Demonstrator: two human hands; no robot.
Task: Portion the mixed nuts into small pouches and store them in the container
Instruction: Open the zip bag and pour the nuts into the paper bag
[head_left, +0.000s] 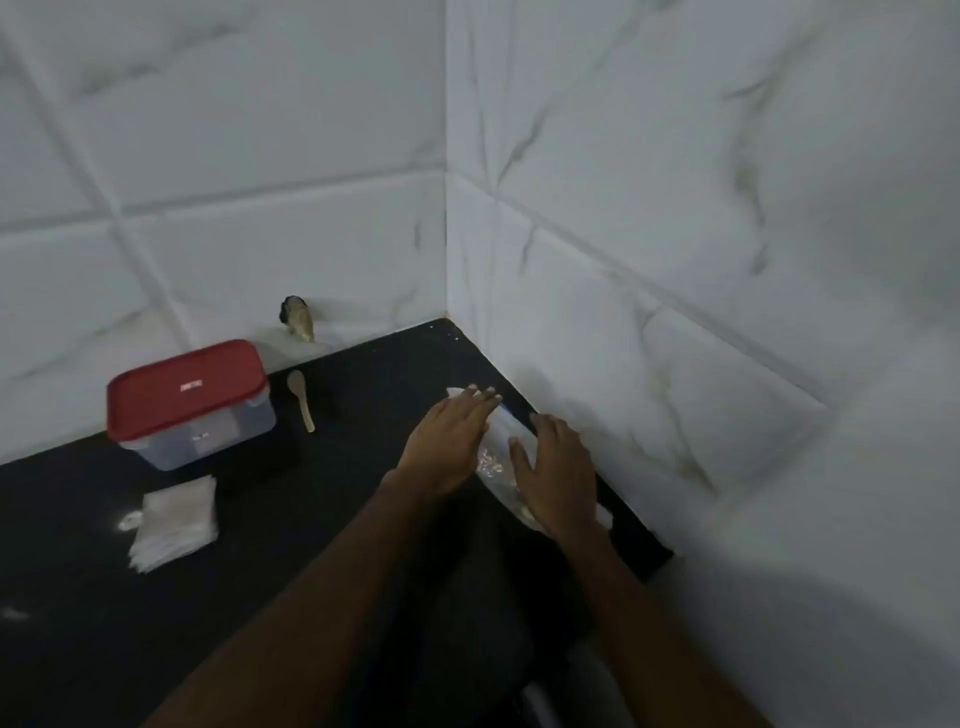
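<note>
A clear plastic bag of mixed nuts (497, 451) lies on the black counter against the right wall. My left hand (451, 435) lies flat on its left side with fingers straight. On the bag's right side rests my right hand (558, 470), fingers spread. A clear container with a red lid (189, 402) stands closed at the back left. In front of it lies a stack of small clear pouches (174, 522). A small pale spoon (301, 397) lies to the right of the container.
White marble-look tiled walls meet in a corner (447, 291) behind the counter. A small brownish object (298, 317) sits on the ledge at the back wall. The dark counter (337, 467) stretches between the pouches and the bag.
</note>
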